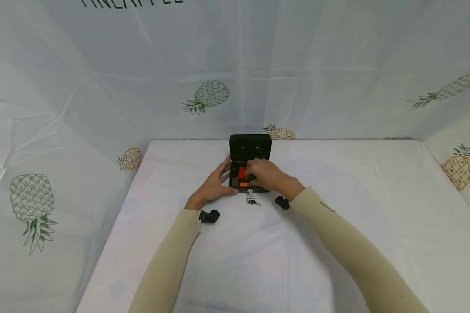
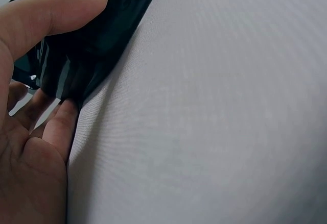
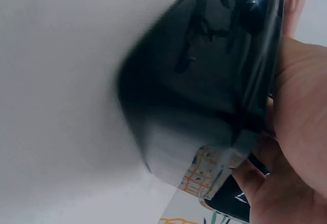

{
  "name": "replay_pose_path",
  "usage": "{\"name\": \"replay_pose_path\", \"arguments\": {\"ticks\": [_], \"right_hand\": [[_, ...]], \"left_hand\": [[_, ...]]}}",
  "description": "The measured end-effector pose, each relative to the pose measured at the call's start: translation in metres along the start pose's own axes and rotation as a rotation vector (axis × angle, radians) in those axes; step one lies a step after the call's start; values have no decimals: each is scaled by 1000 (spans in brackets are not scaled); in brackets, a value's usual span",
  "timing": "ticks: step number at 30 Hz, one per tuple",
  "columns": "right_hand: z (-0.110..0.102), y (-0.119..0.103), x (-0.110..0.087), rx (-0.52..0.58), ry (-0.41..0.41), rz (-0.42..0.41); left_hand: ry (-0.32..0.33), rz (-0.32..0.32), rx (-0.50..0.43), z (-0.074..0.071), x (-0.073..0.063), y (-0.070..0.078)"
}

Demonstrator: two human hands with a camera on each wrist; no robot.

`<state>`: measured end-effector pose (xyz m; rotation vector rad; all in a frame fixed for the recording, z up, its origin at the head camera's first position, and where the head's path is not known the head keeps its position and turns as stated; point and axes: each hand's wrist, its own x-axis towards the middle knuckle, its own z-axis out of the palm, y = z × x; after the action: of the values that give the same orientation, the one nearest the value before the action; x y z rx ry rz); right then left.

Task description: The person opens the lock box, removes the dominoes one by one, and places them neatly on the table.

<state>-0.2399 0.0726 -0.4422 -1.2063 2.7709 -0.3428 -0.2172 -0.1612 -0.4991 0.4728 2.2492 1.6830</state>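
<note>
Black box touching left fingers, right fingers inside it.

Under the right hand, the box is black, its blocks red and orange. The sleeve behind that hand is beige; beyond it, green and yellow pineapples pattern the white cloth.

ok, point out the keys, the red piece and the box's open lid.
Keys [image 1: 251, 201]: head view, middle of the bunch.
Red piece [image 1: 241, 172]: head view, middle of its visible face.
Open lid [image 1: 250, 150]: head view, inner face.
</note>
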Motion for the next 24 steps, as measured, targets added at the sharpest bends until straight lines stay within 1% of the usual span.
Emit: {"name": "replay_pose_path", "arguments": {"ticks": [7, 10, 17, 24], "right_hand": [[5, 2, -2, -19, 61, -18], [5, 2, -3, -27, 75, -22], [1, 2, -1, -11, 19, -42], [0, 2, 3, -39, -26, -46]], "left_hand": [[4, -7, 12, 1, -1, 1], [4, -17, 13, 1, -1, 1], [1, -8, 2, 1, -2, 0], [6, -10, 6, 1, 0, -1]]}}
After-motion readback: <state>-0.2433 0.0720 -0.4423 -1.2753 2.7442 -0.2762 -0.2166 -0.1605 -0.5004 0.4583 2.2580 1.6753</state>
